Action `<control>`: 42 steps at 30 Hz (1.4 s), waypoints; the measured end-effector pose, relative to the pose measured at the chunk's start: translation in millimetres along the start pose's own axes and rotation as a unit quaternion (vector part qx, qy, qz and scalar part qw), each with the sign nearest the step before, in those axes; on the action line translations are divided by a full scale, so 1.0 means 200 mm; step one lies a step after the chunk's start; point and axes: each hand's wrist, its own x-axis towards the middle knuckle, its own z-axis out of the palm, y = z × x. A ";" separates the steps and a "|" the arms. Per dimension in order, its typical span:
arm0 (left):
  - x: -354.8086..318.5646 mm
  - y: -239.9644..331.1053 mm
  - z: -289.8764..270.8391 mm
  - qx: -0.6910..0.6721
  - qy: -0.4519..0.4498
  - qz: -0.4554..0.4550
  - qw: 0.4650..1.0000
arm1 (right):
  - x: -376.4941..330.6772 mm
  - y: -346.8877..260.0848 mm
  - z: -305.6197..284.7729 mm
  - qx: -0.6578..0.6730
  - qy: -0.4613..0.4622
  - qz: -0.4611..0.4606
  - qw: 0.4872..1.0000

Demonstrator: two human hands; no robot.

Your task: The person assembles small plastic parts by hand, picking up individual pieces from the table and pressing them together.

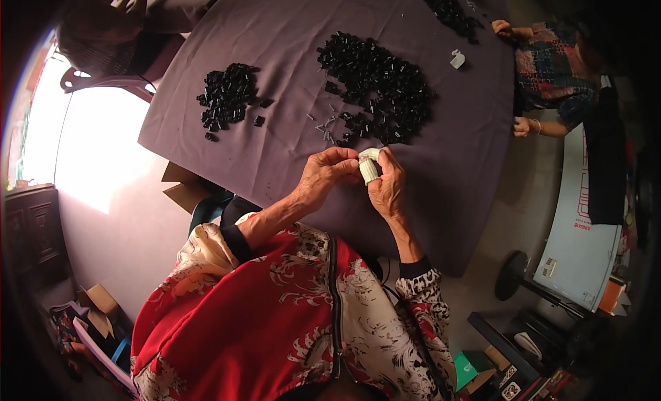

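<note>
Both hands meet just over the near edge of the cloth-covered table. My left hand (322,175) is closed in a pinch, its fingertips touching those of the other hand. My right hand (387,182) is closed too, with white ribbed finger covers (369,169) on what look like its thumb and forefinger. Whatever lies between the fingertips is too small or hidden to make out. Just beyond the hands, a few thin grey strips (325,129) lie beside a large heap of small black pieces (385,84). To the left is a smaller heap of black pieces (229,94).
The dark purplish tablecloth (289,49) covers the table. A third black heap (451,12) and a white scrap (457,58) lie at the far right, near another person's hands (522,127). An open cardboard box (184,187) stands below the table's left edge. A plastic chair (76,79) is at far left.
</note>
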 end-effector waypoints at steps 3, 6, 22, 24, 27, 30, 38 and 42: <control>0.02 -0.01 -0.04 -0.007 0.016 -0.011 1.000 | -0.01 0.00 0.03 -0.014 -0.007 -0.031 0.999; 0.03 0.03 -0.07 0.010 0.026 0.001 1.000 | 0.00 0.01 0.02 -0.013 -0.009 -0.067 0.998; 0.45 0.32 -0.31 0.676 0.017 0.395 0.622 | -0.01 0.05 0.03 0.002 0.003 -0.039 0.999; 0.48 0.32 -0.31 0.702 -0.001 0.372 0.608 | -0.02 0.06 0.02 0.004 0.004 -0.036 0.999; 0.50 0.34 -0.29 0.733 0.002 0.362 0.576 | -0.02 0.06 0.02 -0.005 0.009 -0.036 0.999; 0.50 0.36 -0.29 0.739 -0.005 0.332 0.586 | -0.01 0.06 0.03 -0.003 0.011 -0.040 0.999; 0.29 0.39 -0.15 0.524 -0.064 0.247 0.812 | 0.09 0.01 -0.02 0.036 0.049 -0.019 0.998; 0.17 0.36 -0.03 0.370 -0.088 0.090 0.920 | 0.14 -0.01 -0.04 0.018 0.049 -0.035 0.998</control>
